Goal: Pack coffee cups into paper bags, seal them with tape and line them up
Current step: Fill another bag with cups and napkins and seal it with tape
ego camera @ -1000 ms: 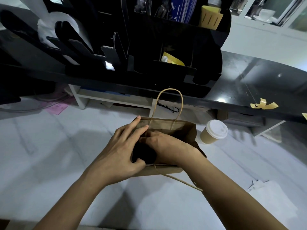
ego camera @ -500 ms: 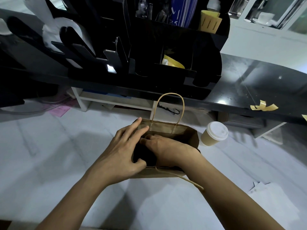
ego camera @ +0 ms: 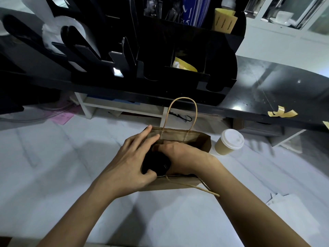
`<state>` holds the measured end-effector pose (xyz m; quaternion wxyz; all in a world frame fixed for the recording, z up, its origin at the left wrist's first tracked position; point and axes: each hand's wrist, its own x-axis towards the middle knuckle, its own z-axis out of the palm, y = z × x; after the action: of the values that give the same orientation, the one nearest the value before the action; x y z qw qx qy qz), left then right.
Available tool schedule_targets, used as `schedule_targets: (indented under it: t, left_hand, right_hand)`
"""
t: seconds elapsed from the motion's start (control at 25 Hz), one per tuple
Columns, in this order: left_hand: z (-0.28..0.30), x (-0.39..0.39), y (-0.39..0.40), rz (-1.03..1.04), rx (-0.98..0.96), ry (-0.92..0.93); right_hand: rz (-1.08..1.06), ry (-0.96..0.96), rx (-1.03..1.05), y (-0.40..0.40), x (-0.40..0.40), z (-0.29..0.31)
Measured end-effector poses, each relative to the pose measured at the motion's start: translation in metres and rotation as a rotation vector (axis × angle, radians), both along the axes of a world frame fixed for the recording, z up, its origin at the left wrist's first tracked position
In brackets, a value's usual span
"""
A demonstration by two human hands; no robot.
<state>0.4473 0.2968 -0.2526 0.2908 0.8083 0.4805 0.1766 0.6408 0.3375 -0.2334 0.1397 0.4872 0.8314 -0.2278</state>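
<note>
Packing looks barely begun in the head view — both hands work at the mouth of the paper bag (ego camera: 179,136), left hand (ego camera: 131,163) curled around its near-left rim, right hand (ego camera: 178,155) inside, grip hidden. Coffee cup (ego camera: 228,141) waits just right of the bag; sealing and lining-up remain — tape strips (ego camera: 282,112) hang beyond, on the counter edge.

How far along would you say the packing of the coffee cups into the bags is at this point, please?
Early. Done: one paper bag stands open on the counter. In hand: the left hand and right hand work at its mouth around a dark object I cannot identify. Left: the lidded coffee cup waits beside the bag; no tape seals it, no lined-up bags show.
</note>
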Motion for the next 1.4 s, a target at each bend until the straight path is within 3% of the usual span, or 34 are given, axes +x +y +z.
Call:
schedule_targets:
  t: [0.44,0.88,1.4]
  left_hand:
    - [0.001,0.000,-0.002,0.007,0.011,-0.006]
    - [0.000,0.002,-0.002,0.008,-0.001,0.000]
    - [-0.005,0.001,-0.001,0.036,0.015,-0.007]
  right_hand:
    - [-0.078,0.098,0.032,-0.006,0.013,0.006]
    - [-0.486,0.489,0.420,-0.029,0.091,0.040]
    - [-1.038,0.351,0.590,-0.027,0.172,-0.015]
